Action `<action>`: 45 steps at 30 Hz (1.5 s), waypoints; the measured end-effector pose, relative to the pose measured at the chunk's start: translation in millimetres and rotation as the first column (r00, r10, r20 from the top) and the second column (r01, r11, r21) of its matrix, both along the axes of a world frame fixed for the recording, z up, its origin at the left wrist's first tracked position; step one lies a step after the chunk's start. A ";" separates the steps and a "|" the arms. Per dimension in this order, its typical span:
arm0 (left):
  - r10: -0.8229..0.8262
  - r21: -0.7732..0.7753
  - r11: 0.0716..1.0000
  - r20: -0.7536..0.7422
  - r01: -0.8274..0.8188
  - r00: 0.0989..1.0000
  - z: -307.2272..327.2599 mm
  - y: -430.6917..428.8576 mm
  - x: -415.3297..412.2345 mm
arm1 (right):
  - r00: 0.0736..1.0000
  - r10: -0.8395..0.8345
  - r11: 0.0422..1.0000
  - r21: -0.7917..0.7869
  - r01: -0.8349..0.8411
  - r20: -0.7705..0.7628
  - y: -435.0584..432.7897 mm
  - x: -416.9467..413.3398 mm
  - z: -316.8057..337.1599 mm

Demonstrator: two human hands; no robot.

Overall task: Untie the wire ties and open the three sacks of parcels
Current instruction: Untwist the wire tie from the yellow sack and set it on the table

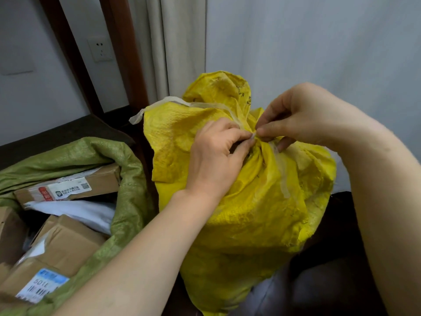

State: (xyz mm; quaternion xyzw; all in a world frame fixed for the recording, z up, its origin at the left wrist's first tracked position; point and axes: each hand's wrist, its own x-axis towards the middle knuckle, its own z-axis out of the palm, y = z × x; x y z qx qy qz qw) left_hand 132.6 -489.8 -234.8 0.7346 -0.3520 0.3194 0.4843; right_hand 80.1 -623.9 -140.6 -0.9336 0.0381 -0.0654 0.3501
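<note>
**Picking at the knot on the yellow sack**

Both hands meet at the gathered neck of the yellow sack [250,213], which stands upright with its mouth bunched shut. The left hand [214,160] reaches up from the lower left of that neck, and its thumb and forefinger pinch the pale tie [254,136] right at the knot. The right hand [303,112] comes in from the right of the neck and pinches the same tie. Its fingertips almost touch those of the left hand, and its other fingers are curled, one of them lying against the sack just below the knot.

One loose tail [182,102] of the tie runs from the knot up and leftward over the sack's folded top, and its end hangs off the sack's left edge. A second tail [283,174] hangs down the sack's front, below the right hand. Above the knot, the spare cloth of the sack's mouth stands up crumpled.

Just beside the yellow sack on its left, a green sack [127,179] lies open with its rim folded back. Inside are labelled cardboard boxes [68,183] and a soft white parcel [75,212]. Behind the yellow sack hangs a pale curtain [168,42]. Further left of it, a wall socket [100,49] sits beside a dark wooden frame [68,49].
</note>
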 end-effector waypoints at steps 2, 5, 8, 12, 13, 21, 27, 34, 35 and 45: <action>-0.006 -0.003 1.000 0.010 0.006 1.000 0.2 -3.0 -0.7 | 1.000 -0.015 1.000 -0.008 0.015 -0.007 -1.1 -1.8 0.0; 0.006 0.000 1.000 0.020 -0.006 1.000 0.4 -4.8 -0.8 | 0.998 -0.052 0.994 -0.095 0.054 0.027 0.9 -1.0 -4.7; 0.020 0.015 1.000 0.023 -0.020 1.000 1.8 -5.8 0.2 | 0.996 -0.035 0.979 -0.199 0.051 0.080 6.0 3.3 -6.3; 0.028 0.014 1.000 -0.008 -0.028 1.000 1.6 -2.6 3.5 | 0.999 -0.009 1.000 -0.016 0.009 0.040 2.1 5.1 -8.8; 0.025 0.021 0.999 -0.016 -0.025 1.000 1.6 -1.6 3.1 | 0.999 -0.026 0.994 0.106 0.022 0.029 -0.3 3.7 -10.2; 0.038 0.040 0.999 -0.040 -0.036 0.999 2.5 1.6 1.6 | 0.999 -0.046 0.959 0.283 0.036 0.028 0.2 0.9 -16.4; 0.043 0.033 0.999 -0.034 -0.042 0.998 5.7 0.5 1.6 | 0.996 -0.055 0.979 0.202 0.040 0.073 5.8 7.5 -21.6; 0.035 0.026 0.999 -0.083 -0.033 0.996 6.1 2.6 1.6 | 0.993 -0.097 0.776 0.629 0.036 0.062 -0.2 2.6 -28.1; 0.039 0.022 0.999 -0.086 -0.038 0.995 6.5 3.2 2.3 | 0.993 -0.090 0.776 0.631 0.025 0.071 1.0 3.0 -28.7; 0.060 0.028 0.998 -0.099 -0.057 0.993 8.0 5.2 3.9 | 0.992 -0.077 0.830 0.557 0.006 0.104 7.6 9.2 -29.6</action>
